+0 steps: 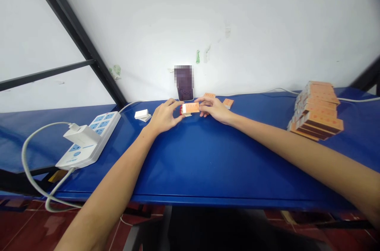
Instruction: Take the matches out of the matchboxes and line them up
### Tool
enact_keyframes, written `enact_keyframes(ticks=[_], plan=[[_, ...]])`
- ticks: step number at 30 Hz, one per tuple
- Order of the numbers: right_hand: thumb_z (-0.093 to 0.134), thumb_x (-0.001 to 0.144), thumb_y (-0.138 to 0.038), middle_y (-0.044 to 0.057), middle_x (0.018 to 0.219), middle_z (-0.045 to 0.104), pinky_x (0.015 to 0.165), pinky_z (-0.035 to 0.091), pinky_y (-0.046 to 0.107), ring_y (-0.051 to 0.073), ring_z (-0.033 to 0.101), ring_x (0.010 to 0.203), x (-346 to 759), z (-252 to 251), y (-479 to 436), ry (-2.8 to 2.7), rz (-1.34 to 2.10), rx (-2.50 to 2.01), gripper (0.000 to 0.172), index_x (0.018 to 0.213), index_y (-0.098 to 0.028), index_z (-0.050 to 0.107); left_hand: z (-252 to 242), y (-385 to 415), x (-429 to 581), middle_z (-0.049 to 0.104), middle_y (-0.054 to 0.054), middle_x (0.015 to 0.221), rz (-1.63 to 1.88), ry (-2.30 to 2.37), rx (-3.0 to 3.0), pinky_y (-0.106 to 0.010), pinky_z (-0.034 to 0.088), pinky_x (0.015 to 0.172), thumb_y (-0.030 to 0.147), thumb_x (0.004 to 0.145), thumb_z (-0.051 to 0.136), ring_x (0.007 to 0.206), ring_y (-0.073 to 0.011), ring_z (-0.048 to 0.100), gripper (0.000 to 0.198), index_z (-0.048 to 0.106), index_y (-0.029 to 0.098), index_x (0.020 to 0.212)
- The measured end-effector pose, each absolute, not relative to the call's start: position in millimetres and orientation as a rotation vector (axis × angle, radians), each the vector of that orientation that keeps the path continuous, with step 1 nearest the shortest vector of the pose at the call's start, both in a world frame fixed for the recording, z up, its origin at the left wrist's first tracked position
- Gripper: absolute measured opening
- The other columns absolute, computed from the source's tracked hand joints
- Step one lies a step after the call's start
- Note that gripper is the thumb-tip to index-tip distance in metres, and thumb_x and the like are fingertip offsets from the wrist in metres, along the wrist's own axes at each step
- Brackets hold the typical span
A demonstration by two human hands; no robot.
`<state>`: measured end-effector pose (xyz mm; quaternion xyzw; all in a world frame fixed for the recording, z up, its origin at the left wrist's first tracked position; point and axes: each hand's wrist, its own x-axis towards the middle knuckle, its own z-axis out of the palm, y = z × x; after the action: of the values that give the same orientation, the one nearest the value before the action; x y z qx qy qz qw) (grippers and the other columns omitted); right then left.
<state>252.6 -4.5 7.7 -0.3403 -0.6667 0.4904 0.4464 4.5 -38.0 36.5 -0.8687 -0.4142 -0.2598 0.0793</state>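
Note:
A small matchbox (192, 107) with an orange-printed sleeve is held level between my two hands, just above the blue table. Red-tipped matches (181, 109) show at its left end, beside a white part of the box. My left hand (164, 116) has its thumb and forefinger around that left end. At the right end, the fingers of my right hand (213, 109) pinch the orange sleeve. Just below the box lies a thin pale piece (188, 115), too small to make out. Behind my right hand lies an orange sleeve (209, 95), partly hidden; another orange piece (228, 103) is to its right.
White small trays (141, 114) lie left of my left hand. A phone (185, 88) leans against the wall. Matchboxes are stacked (319, 110) at the right. At the left, a power strip (102, 136) carries a white charger (81, 138) and looping cables on the blue table (208, 164).

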Motion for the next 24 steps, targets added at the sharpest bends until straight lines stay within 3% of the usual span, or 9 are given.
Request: enact_keyframes(ticks=[4,7,9,12,17,24], plan=[[0.068,0.079,-0.023,0.001,0.08,0.066,0.059,0.05,0.026,0.013,0.063,0.065,249.6,7.0,-7.7,-1.798,1.084,-0.878,0.029,0.107,-0.019,0.067,39.8,-39.6,6.1,0.071,0.0,0.079,-0.66,-1.34,-2.581,-0.042,0.041,0.089,0.035,0.086,0.063,0.073,-0.0206,0.067,0.035,0.067,0.021,0.118],[0.072,0.078,-0.027,0.002,0.091,0.067,0.066,0.051,0.029,0.014,0.061,0.069,246.7,6.0,-14.3,-2.004,0.783,-0.896,0.038,0.114,-0.019,0.064,40.9,-39.6,5.9,0.064,0.006,0.06,-0.723,-1.422,-2.628,-0.039,0.041,0.087,0.03,0.081,0.064,0.058,-0.0168,0.063,0.035,0.067,0.019,0.114],[0.074,0.078,-0.027,0.005,0.098,0.067,0.073,0.051,0.032,0.016,0.06,0.075,245.0,4.6,-18.6,-2.129,0.532,-0.91,0.043,0.118,-0.017,0.062,41.3,-39.7,5.3,0.063,0.006,0.058,-0.77,-1.475,-2.697,-0.033,0.044,0.077,0.028,0.079,0.065,0.056,-0.0161,0.063,0.036,0.067,0.019,0.113],[0.069,0.083,-0.024,0.009,0.104,0.066,0.08,0.049,0.035,0.02,0.061,0.086,243.6,2.3,-21.8,-2.248,0.257,-0.936,0.036,0.118,-0.016,0.062,41.9,-40.3,4.9,0.064,0.005,0.057,-0.761,-1.567,-2.771,-0.028,0.042,0.063,0.026,0.077,0.064,0.054,-0.0164,0.062,0.037,0.066,0.018,0.113],[0.063,0.084,-0.021,0.01,0.11,0.064,0.079,0.049,0.033,0.02,0.061,0.085,248.2,4.5,-16.7,-2.329,0.198,-0.997,0.037,0.12,-0.016,0.061,40.1,-39.8,3.7,0.064,0.006,0.056,-0.73,-1.646,-2.82,-0.027,0.042,0.06,0.029,0.077,0.066,0.051,-0.0162,0.061,0.033,0.063,0.019,0.109],[0.064,0.08,-0.023,0.01,0.103,0.067,0.075,0.046,0.033,0.025,0.063,0.09,272.2,23.9,-6.5,-2.513,0.073,-1.145,0.035,0.114,-0.016,0.062,31.4,-34.4,2.6,0.064,0.005,0.058,-0.707,-1.617,-2.815,-0.028,0.041,0.061,0.033,0.082,0.065,0.054,-0.0166,0.061,0.031,0.064,0.019,0.11]])
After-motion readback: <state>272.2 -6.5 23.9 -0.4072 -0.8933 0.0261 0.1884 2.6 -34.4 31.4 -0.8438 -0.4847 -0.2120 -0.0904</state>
